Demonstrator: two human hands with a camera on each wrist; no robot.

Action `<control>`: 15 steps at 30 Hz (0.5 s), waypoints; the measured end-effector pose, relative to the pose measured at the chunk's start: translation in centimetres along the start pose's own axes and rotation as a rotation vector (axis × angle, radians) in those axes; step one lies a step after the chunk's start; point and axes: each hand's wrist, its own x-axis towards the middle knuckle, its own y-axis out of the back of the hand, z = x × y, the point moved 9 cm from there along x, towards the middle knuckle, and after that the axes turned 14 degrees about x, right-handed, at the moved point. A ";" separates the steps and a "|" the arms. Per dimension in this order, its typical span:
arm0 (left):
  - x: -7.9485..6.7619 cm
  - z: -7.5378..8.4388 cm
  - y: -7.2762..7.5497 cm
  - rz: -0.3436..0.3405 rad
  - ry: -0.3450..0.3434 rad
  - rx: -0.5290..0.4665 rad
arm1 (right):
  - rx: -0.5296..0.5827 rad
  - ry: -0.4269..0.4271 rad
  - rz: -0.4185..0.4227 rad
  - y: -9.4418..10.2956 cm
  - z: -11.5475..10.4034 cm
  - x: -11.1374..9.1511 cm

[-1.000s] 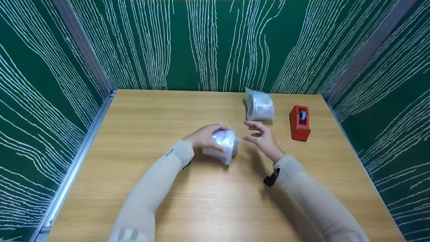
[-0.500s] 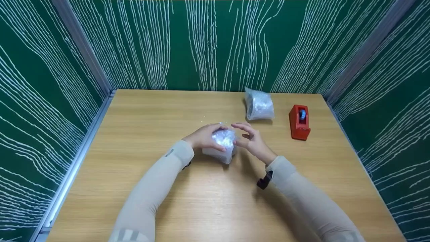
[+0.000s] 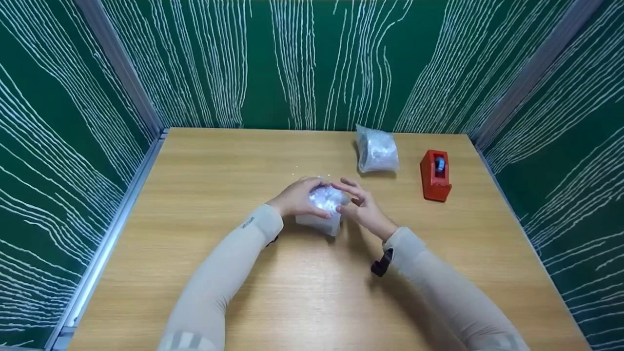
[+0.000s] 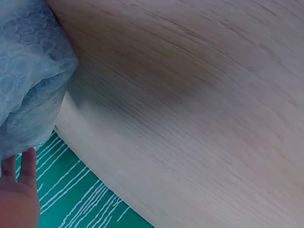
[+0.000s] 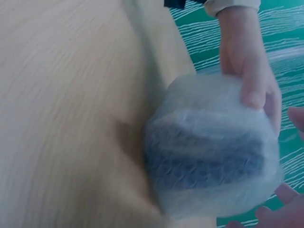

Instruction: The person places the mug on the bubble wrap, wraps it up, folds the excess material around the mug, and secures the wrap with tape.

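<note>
A bundle in bubble wrap (image 3: pixel 319 224) rests near the middle of the table. My left hand (image 3: pixel 297 197) grips it from the left, thumb on the near side and fingers over the far side. On the right, my right hand (image 3: pixel 363 207) is held against or just beside its end, fingers loosely bent. In the right wrist view the bundle (image 5: pixel 209 152) is blurred, with the left hand (image 5: pixel 247 61) on it and right fingertips (image 5: pixel 285 192) close by. The left wrist view shows the bundle's wrap (image 4: pixel 33 71) cut off at the edge. What is wrapped is hidden.
A second bubble-wrapped bundle (image 3: pixel 379 151) stands at the back, right of centre. Right of it is a red tape dispenser (image 3: pixel 435 175) with a small roll. Tiny light specks lie behind the hands. Green walls with white lines enclose the wooden table (image 3: pixel 219 161).
The right hand has moved left, from apart to the bundle's right end. The left hand keeps its grip, and the bundle has hardly moved.
</note>
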 end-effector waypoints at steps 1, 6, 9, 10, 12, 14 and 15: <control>0.0 0.0 0.0 0.003 -0.002 0.005 | -0.002 0.001 0.018 0.3 0.3 0.0; -0.2 0.0 0.0 0.002 -0.002 0.010 | -0.014 -0.002 0.100 1.9 1.2 -0.2; -0.3 0.1 0.0 -0.005 -0.016 0.018 | -0.023 -0.016 0.125 2.4 1.6 -0.3; -0.3 0.2 0.0 -0.009 -0.026 0.027 | -0.025 -0.021 0.131 2.5 1.8 -0.4; -0.3 0.3 -0.1 -0.021 -0.047 0.051 | -0.030 -0.029 0.139 2.6 2.0 -0.5; -0.3 0.5 -0.2 -0.035 -0.070 0.077 | -0.031 -0.034 0.141 2.7 2.2 -0.6; -0.2 0.6 -0.3 -0.041 -0.084 0.092 | -0.032 -0.035 0.142 2.7 2.3 -0.7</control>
